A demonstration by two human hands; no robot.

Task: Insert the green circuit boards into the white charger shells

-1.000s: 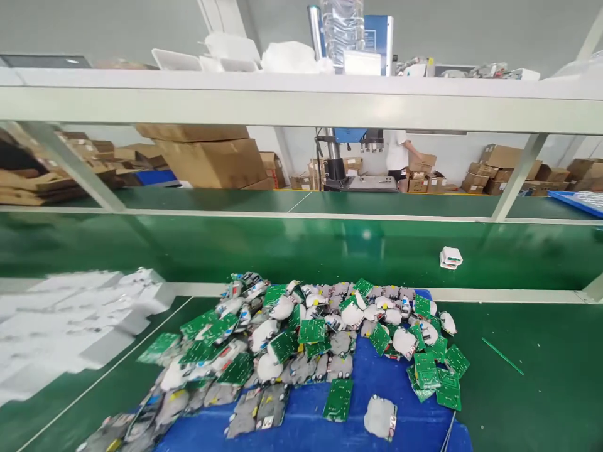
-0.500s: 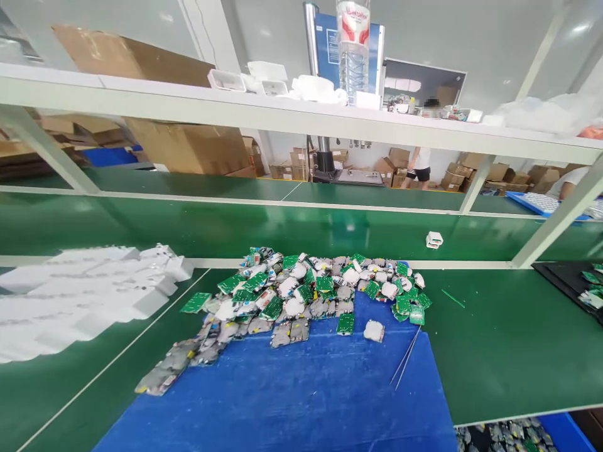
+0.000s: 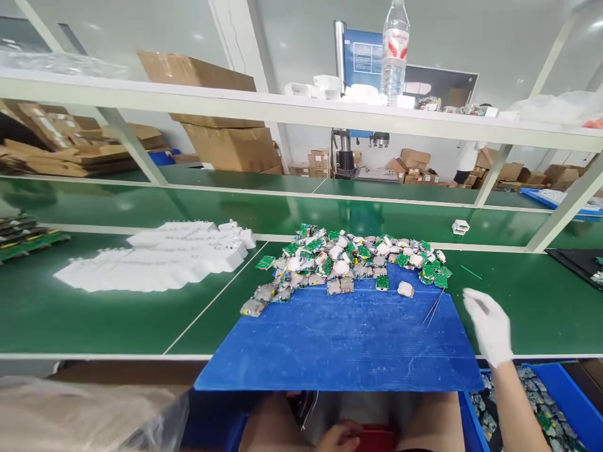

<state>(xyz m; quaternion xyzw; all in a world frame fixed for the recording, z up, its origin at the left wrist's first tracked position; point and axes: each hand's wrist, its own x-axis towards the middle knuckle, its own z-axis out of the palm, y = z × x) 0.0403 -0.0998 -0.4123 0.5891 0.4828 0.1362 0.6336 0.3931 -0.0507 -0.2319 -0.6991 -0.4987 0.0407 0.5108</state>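
My right hand (image 3: 487, 323), in a white glove, hovers over the green bench right of the blue mat (image 3: 330, 351). Its fingers are bent, with a gap by the thumb and nothing seen between them. Closest to it lie two thin metal prongs (image 3: 432, 309), like tweezers, on the mat's right side. Low in the picture, my bare left hand (image 3: 340, 436) is over my lap beside something red (image 3: 377, 437); its fingers are too blurred and cut off to read. A heap of small circuit boards (image 3: 325, 267), some with pale covers, lies along the mat's back edge.
Rows of white plastic housings (image 3: 174, 260) stand at left. A shelf (image 3: 264, 107) with a water bottle (image 3: 394, 56) crosses above the bench. One white housing (image 3: 460, 226) sits at the back. Below right is a blue bin (image 3: 565, 402) of boards. A person (image 3: 466, 163) is far behind.
The view has tilted down and swung left, showing the mat's front edge and my lap. Both my hands have come into view. The boards and prongs appear unmoved on the mat.
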